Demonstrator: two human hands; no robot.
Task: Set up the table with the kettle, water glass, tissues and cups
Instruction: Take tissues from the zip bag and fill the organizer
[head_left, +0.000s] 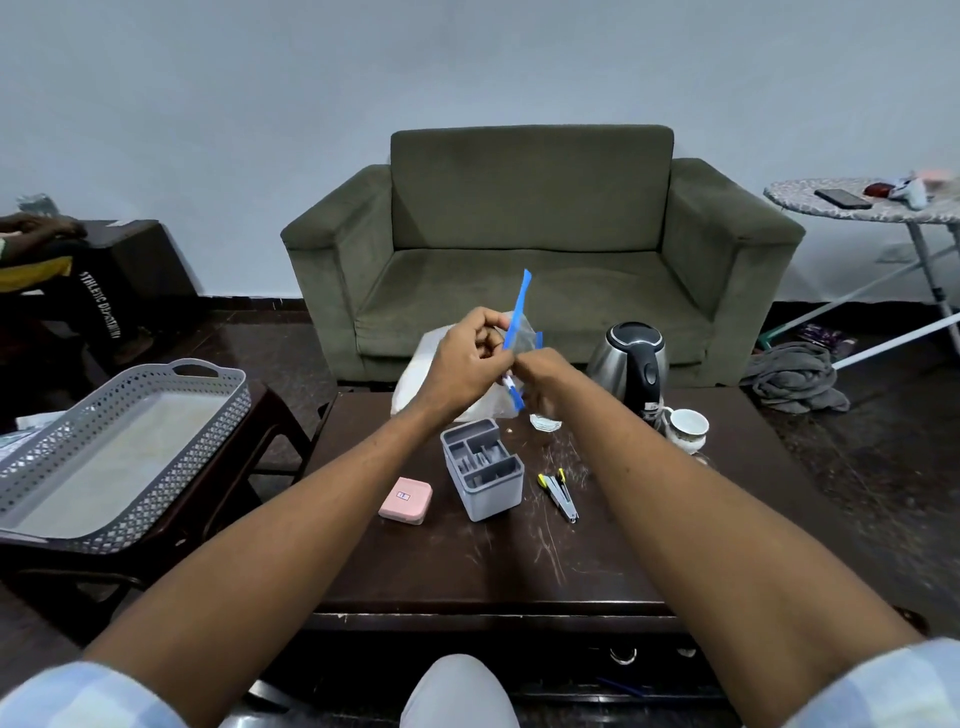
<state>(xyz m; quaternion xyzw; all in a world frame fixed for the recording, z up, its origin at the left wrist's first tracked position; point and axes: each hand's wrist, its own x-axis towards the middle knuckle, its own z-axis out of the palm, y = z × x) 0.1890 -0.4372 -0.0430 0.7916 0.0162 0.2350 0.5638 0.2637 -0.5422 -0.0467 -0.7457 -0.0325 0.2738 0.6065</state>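
A: Both hands are up over the table (519, 561), working on the tissue pack (441, 364). The left hand (462, 358) pinches its blue seal strip (521, 301) between thumb and curled fingers; the right hand (540, 379) is closed on the strip lower down.

B: So the tissues step, I'd say. Next it needs a clean peel, then setting the pack down.

A: The kettle (631, 364) and cup (685, 427) stand at the far right.

B: And the water glass (545, 421)?

A: Mostly hidden behind the right wrist; only its base shows. The right fingertips can't be made out.
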